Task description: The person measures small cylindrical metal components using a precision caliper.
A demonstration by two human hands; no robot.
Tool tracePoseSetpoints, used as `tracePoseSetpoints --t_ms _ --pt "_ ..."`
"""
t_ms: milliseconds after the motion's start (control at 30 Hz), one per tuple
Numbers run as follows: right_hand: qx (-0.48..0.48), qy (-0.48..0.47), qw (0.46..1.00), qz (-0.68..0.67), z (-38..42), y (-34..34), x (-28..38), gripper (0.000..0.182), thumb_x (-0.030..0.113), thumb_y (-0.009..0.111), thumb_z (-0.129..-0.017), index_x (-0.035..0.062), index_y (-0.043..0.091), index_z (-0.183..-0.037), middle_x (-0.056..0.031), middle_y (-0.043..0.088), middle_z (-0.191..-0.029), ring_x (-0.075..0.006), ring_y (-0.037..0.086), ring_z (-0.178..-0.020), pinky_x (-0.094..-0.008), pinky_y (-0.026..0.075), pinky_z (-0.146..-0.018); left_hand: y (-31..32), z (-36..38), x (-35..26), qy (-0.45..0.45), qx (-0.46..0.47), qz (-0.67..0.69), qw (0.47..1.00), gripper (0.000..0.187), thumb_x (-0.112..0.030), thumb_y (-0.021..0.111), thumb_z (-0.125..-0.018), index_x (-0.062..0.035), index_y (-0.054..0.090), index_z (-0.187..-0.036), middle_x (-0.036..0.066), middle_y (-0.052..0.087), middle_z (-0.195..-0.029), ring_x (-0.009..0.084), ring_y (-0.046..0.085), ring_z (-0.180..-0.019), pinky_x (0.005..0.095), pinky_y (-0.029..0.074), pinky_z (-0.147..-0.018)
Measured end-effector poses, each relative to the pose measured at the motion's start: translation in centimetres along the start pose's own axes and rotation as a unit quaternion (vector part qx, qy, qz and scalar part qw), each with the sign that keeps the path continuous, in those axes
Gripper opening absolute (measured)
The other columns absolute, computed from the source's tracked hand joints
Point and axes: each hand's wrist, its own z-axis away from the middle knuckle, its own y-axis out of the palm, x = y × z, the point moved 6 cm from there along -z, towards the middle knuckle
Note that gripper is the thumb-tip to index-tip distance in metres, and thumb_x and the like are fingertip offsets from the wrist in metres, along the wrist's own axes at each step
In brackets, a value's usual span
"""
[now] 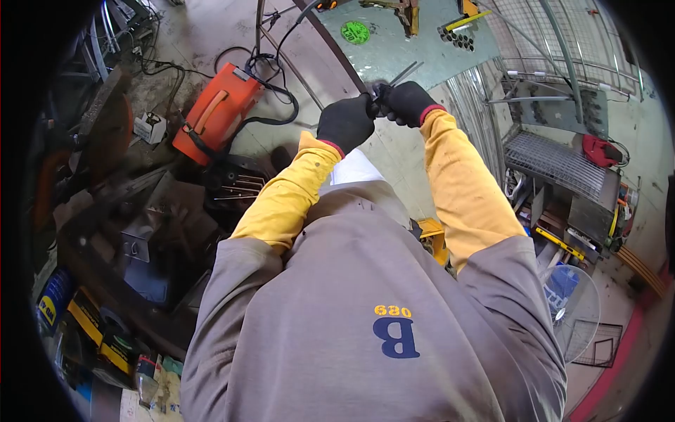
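Note:
My left hand [346, 123], in a black glove, is closed just off the table's edge, its fingers meeting those of my right hand. My right hand [411, 104], also in a black glove, is closed beside it. Between them is a small dark object [380, 97], too hidden to make out. Thin grey rods [406, 73] stick out above my right hand, over the grey metal table [380, 60]. Whether they are joined to the dark object I cannot tell.
An orange machine [214, 112] with black cables stands on the floor at left. A clamp tool [408, 15], a green round sticker [355, 32] and short tubes [458, 39] are on the table. At right is a wire-mesh rack [555, 162]; at lower left, a dark cluttered bench.

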Motion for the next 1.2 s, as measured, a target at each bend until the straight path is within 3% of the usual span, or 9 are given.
tracePoseSetpoints --t_ms 167,233,533,633,767,867,1067,1167,1200 --pt "0.003 0.036 0.994 -0.103 0.3 -0.9 -1.8 0.049 0.044 0.05 -0.108 0.009 0.072 -0.082 -0.002 0.065 -0.066 -0.0131 0.054 -0.047 -0.0307 0.038 -0.043 -0.1 -0.4 0.3 -0.025 0.016 0.024 0.999 0.026 -0.032 0.062 -0.097 -0.0128 0.071 -0.112 0.02 0.075 -0.096 0.0427 0.071 -0.091 0.0544 0.055 -0.077" --pt "-0.002 -0.007 0.997 -0.077 -0.1 -0.4 -1.7 0.026 0.02 0.06 -0.099 0.0059 0.076 -0.084 -0.0049 0.066 -0.064 -0.0152 0.056 -0.048 -0.0324 0.038 -0.044 0.1 -0.6 0.1 -0.024 0.016 0.03 0.999 0.026 -0.032 0.062 -0.098 -0.0126 0.071 -0.112 0.02 0.075 -0.097 0.0429 0.071 -0.092 0.0542 0.055 -0.078" --pt "-0.037 -0.042 0.998 -0.004 -1.8 0.1 -0.4 0.048 0.04 0.06 -0.102 -0.0008 0.077 -0.082 -0.0135 0.071 -0.068 -0.0214 0.069 -0.056 -0.0378 0.053 -0.058 0.7 3.6 1.2 -0.111 0.043 0.189 0.975 0.037 -0.038 0.058 -0.101 -0.0077 0.072 -0.116 0.024 0.074 -0.099 0.0479 0.069 -0.096 0.0554 0.054 -0.085" --pt "-0.065 -0.047 0.997 0.022 -1.2 -0.2 0.3 0.052 0.044 0.06 -0.103 0.0001 0.077 -0.083 -0.0128 0.072 -0.069 -0.0225 0.07 -0.058 -0.038 0.054 -0.061 -0.4 5.5 1.7 -0.112 0.029 0.067 0.991 0.032 -0.034 0.062 -0.099 -0.0087 0.072 -0.115 0.025 0.073 -0.094 0.0454 0.071 -0.091 0.055 0.054 -0.082" --pt "-0.054 -0.179 0.953 0.238 -3.7 0.7 0.6 0.046 0.041 0.059 -0.103 0.0026 0.078 -0.084 -0.0156 0.074 -0.073 -0.0269 0.074 -0.065 -0.0401 0.057 -0.068 -0.8 0.7 -0.1 0.028 -0.068 -0.006 0.997 0.023 -0.03 0.065 -0.096 -0.0092 0.07 -0.104 0.02 0.072 -0.081 0.0432 0.071 -0.08 0.0554 0.054 -0.07" --pt "-0.037 -0.171 0.924 0.339 -2.4 0.7 1.3 0.044 0.039 0.058 -0.103 0.0042 0.079 -0.086 -0.017 0.075 -0.075 -0.0284 0.075 -0.068 -0.0413 0.058 -0.071 -0.1 0.6 0.1 0.006 -0.069 0.005 0.998 0.024 -0.032 0.064 -0.098 -0.0099 0.07 -0.105 0.02 0.072 -0.084 0.0429 0.072 -0.083 0.0552 0.054 -0.073" --pt "-0.063 -0.144 0.947 0.281 -3.2 0.7 0.6 0.026 0.022 0.064 -0.098 0.0049 0.077 -0.084 -0.0123 0.076 -0.077 -0.0239 0.074 -0.064 -0.0378 0.058 -0.063 -0.3 5.6 1.5 -0.088 0.003 0.069 0.994 0.026 -0.032 0.062 -0.1 -0.0087 0.07 -0.105 0.022 0.072 -0.092 0.0442 0.071 -0.088 0.056 0.054 -0.076" --pt "-0.056 -0.106 0.97 0.213 -3.7 0.4 0.5 0.017 0.019 0.067 -0.093 0.0084 0.078 -0.086 -0.012 0.077 -0.08 -0.0259 0.076 -0.072 -0.0401 0.059 -0.07 -0.5 0.8 0.2 -0.002 -0.021 -0.008 1.0 0.024 -0.03 0.064 -0.097 -0.0087 0.07 -0.106 0.022 0.072 -0.089 0.0436 0.071 -0.087 0.056 0.054 -0.074" --pt "-0.052 -0.245 0.843 0.476 -2.3 1.1 2.0 0.014 0.019 0.069 -0.092 0.0107 0.078 -0.085 -0.0115 0.077 -0.08 -0.0273 0.076 -0.077 -0.0404 0.058 -0.073 -0.4 0.4 0.0 -0.001 -0.03 0.003 1.0 0.025 -0.031 0.063 -0.097 -0.0083 0.07 -0.105 0.023 0.072 -0.09 0.0439 0.071 -0.087 0.056 0.054 -0.074"
